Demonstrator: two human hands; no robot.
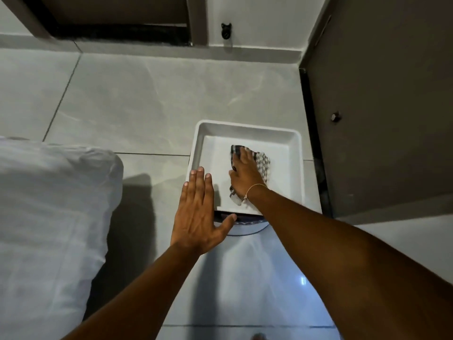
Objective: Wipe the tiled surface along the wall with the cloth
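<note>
Two bare arms reaching out from the bottom edge. Big white pillow [49, 204] low on the left, throwing a dark shadow on the shiny tiled floor [152, 99]. Left hand [198, 212] flat, fingers straight and together, holding nothing, tips over the near left corner of the white tray [245, 126]. Thumb spread out toward a round white thing with a dark rim [245, 228], peeking from under the tray's near edge. Right hand [245, 170] inside the tray, palm down, pressing on the checked cloth [263, 165]. Thin gold bracelet [255, 187] on that wrist. Cloth bunched up, sticking out past the fingers and by the wrist. Dark brown door [380, 106] close on the right, with a small metal knob [335, 116]. Farther back, pale wall [257, 20] with a little black hook [226, 30]. Dark frame [110, 33] at the top left.
</note>
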